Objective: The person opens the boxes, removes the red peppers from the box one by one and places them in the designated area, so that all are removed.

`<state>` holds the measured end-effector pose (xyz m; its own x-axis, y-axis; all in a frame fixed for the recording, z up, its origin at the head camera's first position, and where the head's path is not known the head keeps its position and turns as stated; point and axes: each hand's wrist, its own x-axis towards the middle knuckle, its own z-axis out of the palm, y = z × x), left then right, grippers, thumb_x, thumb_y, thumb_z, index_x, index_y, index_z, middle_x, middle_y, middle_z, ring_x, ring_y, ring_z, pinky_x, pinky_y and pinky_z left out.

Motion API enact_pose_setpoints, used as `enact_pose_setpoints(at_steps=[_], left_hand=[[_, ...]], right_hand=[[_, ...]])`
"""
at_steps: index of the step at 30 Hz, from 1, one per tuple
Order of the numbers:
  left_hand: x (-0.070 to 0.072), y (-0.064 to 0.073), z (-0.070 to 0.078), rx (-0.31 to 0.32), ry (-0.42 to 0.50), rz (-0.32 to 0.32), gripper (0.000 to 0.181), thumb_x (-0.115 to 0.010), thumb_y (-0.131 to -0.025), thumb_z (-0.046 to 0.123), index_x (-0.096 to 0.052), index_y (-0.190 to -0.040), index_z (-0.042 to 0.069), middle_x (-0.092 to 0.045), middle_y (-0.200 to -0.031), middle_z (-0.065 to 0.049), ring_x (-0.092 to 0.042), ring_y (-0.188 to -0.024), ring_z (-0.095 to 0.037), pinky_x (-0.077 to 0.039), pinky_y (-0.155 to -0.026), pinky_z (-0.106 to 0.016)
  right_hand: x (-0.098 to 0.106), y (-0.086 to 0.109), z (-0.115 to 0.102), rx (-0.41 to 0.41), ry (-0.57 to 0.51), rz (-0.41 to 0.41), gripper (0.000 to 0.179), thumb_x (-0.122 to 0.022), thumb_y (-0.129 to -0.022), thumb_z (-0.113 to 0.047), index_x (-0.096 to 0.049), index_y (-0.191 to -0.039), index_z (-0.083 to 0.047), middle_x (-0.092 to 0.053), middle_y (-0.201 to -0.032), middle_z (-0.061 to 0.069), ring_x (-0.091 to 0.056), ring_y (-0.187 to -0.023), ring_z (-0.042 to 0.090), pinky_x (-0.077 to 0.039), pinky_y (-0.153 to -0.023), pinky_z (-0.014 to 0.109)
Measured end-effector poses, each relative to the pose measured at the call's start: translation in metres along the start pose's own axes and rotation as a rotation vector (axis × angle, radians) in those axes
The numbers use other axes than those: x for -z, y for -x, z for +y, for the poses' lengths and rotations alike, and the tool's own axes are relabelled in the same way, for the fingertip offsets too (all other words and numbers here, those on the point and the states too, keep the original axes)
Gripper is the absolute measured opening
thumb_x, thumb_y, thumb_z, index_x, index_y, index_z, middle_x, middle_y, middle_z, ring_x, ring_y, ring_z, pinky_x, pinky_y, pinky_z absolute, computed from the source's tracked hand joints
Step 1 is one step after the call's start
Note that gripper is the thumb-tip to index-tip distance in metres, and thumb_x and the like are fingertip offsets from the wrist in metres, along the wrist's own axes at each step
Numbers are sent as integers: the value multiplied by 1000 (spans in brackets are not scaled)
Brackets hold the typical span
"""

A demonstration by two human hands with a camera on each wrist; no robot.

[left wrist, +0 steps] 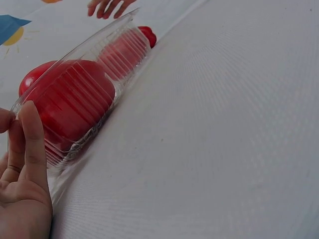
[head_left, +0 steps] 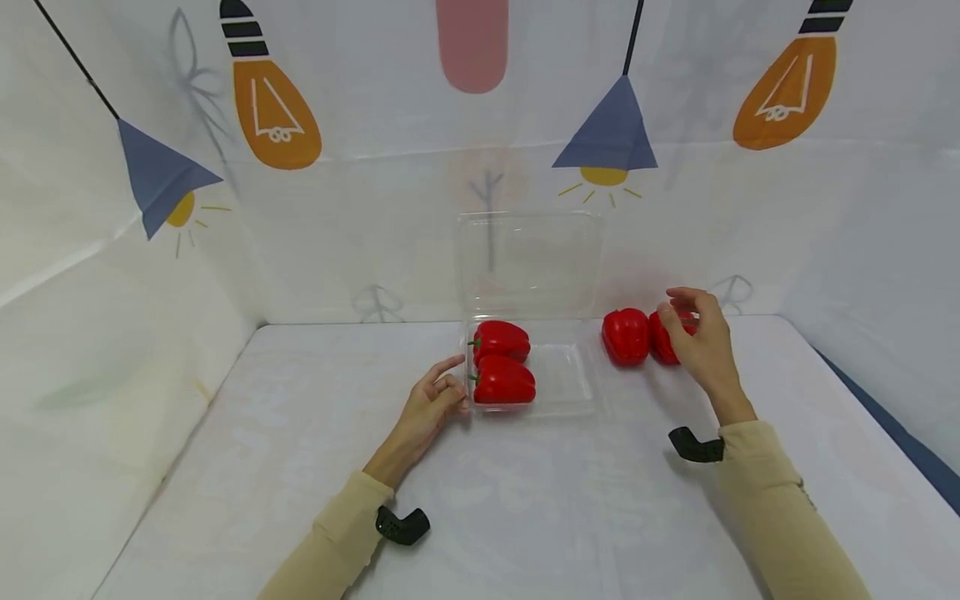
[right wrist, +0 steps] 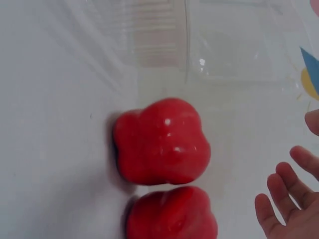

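A clear plastic clamshell box (head_left: 558, 375) lies with its lid (head_left: 528, 262) raised at the back. Inside, along its left side, are two red bell peppers, a rear one (head_left: 501, 340) and a front one (head_left: 506, 380), stems to the left. My left hand (head_left: 427, 408) pinches the box's left rim between thumb and fingers. Two more red bell peppers sit to the right of the box, a left one (head_left: 626, 337) and a right one (right wrist: 172, 214). Over the right one hovers my right hand (head_left: 701, 342), fingers spread and relaxed, holding nothing; it partly hides that pepper in the head view.
A white cloth covers the table (head_left: 525, 500). Behind it hangs a pale backdrop (head_left: 360, 217) printed with lamps and bulbs, close behind the raised lid. Each sleeve has a black device (head_left: 697, 446) at the wrist.
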<state>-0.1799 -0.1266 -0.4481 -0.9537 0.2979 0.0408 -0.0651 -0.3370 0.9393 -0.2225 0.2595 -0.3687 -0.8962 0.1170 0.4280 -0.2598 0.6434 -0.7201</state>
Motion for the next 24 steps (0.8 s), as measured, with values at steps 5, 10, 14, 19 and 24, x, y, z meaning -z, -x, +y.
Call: enact_pose_setpoints(at_steps=[5, 10, 14, 19, 24], left_hand=[[-1, 0, 1, -4, -5, -3, 53, -52, -94, 2, -32, -143, 4, -55, -80, 5, -59, -71, -9, -55, -70, -22], [-2, 1, 1, 5, -5, 7, 53, -51, -93, 0, -33, -143, 5, -55, -80, 5, -59, -71, -9, -55, -70, -21], [-2, 1, 1, 9, -11, 7, 53, -50, -93, 0, -33, -143, 6, -55, -80, 5, -58, -72, -9, -54, -70, -21], [-1, 1, 2, 3, -17, -3, 53, -51, -93, 1, -32, -143, 6, -55, -80, 5, -58, -73, -9, -54, -71, -21], [-1, 2, 3, 4, -21, -3, 54, -52, -93, 1, -33, -143, 6, -55, -81, 5, -59, -73, -9, -54, -71, -21]], right_hand=[[-8, 6, -5, 85, 42, -82, 40, -53, -95, -27, -49, -128, -6, -51, -124, 15, -50, -109, 29, -42, -86, 26], [-18, 12, -12, 134, 35, -157, 41, -58, -92, -24, -47, -128, -7, -50, -126, 11, -48, -112, 26, -49, -86, 45], [-28, 20, -20, 172, 29, -232, 43, -62, -90, -21, -47, -128, -8, -50, -126, 12, -47, -114, 28, -49, -88, 57], [-42, 28, -29, 227, 37, -295, 42, -64, -88, -20, -48, -127, -10, -53, -122, 11, -50, -111, 29, -49, -90, 55], [-50, 34, -36, 239, 31, -336, 45, -66, -87, -26, -48, -127, -14, -53, -123, 7, -50, -112, 24, -50, -91, 52]])
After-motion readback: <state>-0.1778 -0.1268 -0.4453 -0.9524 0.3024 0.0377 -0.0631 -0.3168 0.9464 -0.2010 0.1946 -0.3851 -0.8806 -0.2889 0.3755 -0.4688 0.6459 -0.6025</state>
